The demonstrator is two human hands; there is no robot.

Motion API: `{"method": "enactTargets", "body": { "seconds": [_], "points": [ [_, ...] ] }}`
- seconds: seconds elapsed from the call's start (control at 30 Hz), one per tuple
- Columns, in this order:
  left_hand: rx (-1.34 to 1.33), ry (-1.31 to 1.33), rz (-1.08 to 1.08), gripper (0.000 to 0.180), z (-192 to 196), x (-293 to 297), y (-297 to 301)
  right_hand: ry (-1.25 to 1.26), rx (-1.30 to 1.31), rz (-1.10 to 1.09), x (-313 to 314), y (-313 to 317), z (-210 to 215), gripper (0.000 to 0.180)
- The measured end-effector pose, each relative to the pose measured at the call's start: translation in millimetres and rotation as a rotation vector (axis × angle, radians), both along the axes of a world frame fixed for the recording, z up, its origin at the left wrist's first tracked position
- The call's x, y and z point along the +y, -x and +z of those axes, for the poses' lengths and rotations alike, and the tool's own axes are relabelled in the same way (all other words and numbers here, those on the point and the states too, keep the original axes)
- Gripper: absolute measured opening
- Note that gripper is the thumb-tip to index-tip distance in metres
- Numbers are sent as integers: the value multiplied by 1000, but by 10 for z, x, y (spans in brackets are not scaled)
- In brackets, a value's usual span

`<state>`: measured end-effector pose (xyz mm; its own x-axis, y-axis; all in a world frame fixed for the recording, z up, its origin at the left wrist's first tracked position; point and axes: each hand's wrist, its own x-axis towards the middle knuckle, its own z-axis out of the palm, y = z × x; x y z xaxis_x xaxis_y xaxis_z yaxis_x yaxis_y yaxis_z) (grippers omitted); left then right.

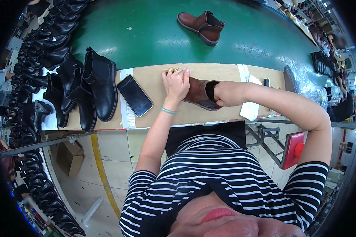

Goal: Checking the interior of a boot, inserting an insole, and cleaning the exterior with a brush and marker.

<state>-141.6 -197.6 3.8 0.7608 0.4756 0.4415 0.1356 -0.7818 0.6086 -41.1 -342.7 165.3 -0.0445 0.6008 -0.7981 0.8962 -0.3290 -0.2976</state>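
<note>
A brown ankle boot (196,94) lies on the cardboard-covered table in front of me, its toe to the left and its opening to the right. My left hand (175,85) is closed round the toe end, with rings on its fingers. At the dark opening is my right hand (226,94), curled, its fingertips inside the boot and hidden; what they grip does not show. A second brown ankle boot (203,27) rests on the green surface farther off.
A phone (135,95) lies left of my left hand. Several black boots (100,85) stand beyond it. At right are white paper (249,111), a small brush (267,82) and clear plastic wrap (304,85). A red pad (292,150) on a metal frame sits below the table's right side.
</note>
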Motion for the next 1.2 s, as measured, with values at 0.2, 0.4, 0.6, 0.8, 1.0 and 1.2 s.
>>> {"method": "enactTargets", "body": {
  "seconds": [0.2, 0.4, 0.6, 0.8, 1.0, 1.2],
  "points": [
    [-66, -30, -11, 39, -17, -31, -88, -59, -292, 50, -130, 250, -48, 42],
    [11, -93, 35, 34, -80, 9, 12, 213, -57, 155, 202, 129, -296, 42],
    [-19, -60, -3, 37, -43, -15, -9, 228, -11, -40, 202, 167, -128, 37],
    [-33, -49, -8, 37, 1, -3, -22, -91, -284, -7, 28, 289, -199, 23],
    [-73, -72, 14, 37, -91, 15, -52, -192, -267, -91, -46, 283, -226, 18],
    [-59, -30, 0, 38, -43, -3, -56, -276, -115, -212, 31, 165, -718, 19]
  ]
}}
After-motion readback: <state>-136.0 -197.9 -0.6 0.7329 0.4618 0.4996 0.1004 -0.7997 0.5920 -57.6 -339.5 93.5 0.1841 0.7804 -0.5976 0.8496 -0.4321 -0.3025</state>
